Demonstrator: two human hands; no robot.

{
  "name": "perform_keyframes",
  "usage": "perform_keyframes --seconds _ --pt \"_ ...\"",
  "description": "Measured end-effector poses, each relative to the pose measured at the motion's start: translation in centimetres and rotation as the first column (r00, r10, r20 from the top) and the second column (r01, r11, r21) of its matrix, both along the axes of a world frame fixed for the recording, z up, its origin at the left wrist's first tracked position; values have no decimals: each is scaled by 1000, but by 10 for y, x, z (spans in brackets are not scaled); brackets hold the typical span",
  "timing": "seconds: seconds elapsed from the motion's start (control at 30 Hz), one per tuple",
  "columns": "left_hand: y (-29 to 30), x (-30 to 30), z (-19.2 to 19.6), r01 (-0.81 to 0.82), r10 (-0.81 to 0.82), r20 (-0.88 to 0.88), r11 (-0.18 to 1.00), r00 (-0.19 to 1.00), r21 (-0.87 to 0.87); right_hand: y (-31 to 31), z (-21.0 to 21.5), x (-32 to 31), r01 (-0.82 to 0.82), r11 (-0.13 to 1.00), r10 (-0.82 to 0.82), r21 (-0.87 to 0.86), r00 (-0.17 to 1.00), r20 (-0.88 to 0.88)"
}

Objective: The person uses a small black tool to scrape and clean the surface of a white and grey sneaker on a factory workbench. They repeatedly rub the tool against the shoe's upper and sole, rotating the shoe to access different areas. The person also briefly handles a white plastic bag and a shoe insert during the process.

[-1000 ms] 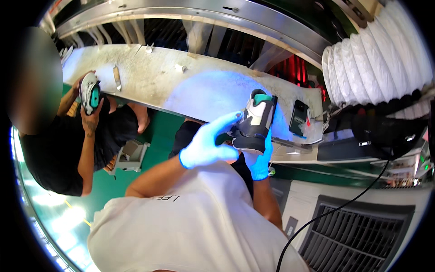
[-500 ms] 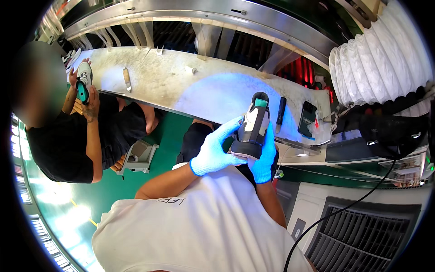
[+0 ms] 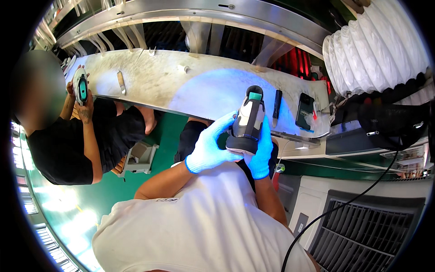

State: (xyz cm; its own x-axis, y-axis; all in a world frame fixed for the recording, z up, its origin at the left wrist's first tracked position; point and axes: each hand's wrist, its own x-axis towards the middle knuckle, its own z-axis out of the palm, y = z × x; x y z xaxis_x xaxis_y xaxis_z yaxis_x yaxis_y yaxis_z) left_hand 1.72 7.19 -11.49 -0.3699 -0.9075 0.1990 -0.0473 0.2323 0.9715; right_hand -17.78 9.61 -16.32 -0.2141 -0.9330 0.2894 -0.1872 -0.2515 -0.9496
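Co-worker's hand (image 3: 84, 109) far left grips a similar shoe at the table (image 3: 181, 84) edge. Left hand (image 3: 209, 149) fingers wrap the grey sneaker's (image 3: 248, 121) sole side, right hand (image 3: 262, 152) fingers closed under its heel, shoe upright betw. both. Gloves could slip, dropping it w/ a loose grip.

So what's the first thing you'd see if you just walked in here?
Two bright blue-gloved hands, the left hand and right hand, gripping a black, white and green shoe in the middle. Behind it runs a long scuffed grey workbench, and a big white ribbed duct fills the upper right.
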Motion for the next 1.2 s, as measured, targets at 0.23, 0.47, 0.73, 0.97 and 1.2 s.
perform_keyframes --seconds 0.23,0.47,0.73,0.97,1.2 --pt "-2 -2 -2 39 -32 -68 995 997 93 3 2 0 36 998 -34 48 999 -38" --pt "-45 37 62 96 24 206 827 978 -553 -41 20 -65 -293 945 306 145 949 -73" --pt "-128 25 114 319 58 626 822 778 -472 -111 4 -102 -480 842 337 244 824 456" --pt "-139 8 128 321 -130 644 928 754 -189 -94 34 -67 -352 929 353 -115 748 561" --pt "-161 -6 146 419 -221 780 906 585 -57 -100 69 -47 -342 937 347 -76 877 333"
